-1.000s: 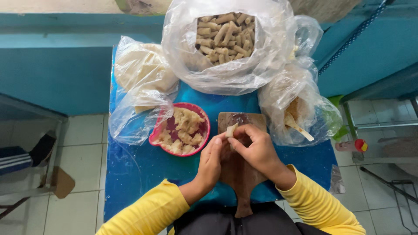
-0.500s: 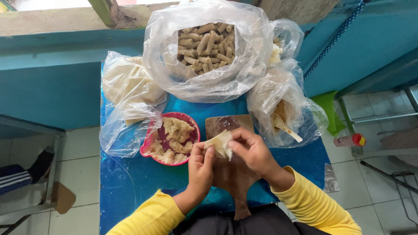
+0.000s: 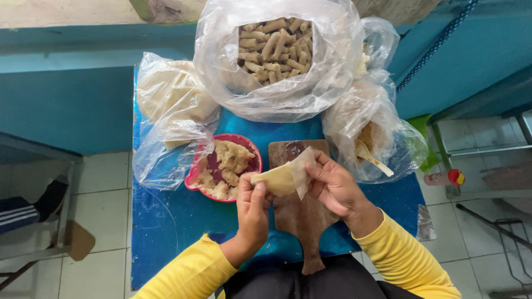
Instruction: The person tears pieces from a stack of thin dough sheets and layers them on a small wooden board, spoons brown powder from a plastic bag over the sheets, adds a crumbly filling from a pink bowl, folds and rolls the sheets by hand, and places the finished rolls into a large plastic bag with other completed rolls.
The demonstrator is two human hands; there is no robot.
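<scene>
Head view: both hands pinch a thin wrapper (image 3: 285, 176) above the board (image 3: 302, 213), right of the red bowl (image 3: 200, 171). Left hand (image 3: 252, 207) grips its near-left edge, right hand (image 3: 332, 185) its far-right corner. It looks light, limp and tearable, best held by the edges.

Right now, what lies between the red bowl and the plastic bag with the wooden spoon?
In the head view, the top of the wooden board lies between the red bowl and the spoon bag, partly covered by the wrapper both hands hold.
</scene>
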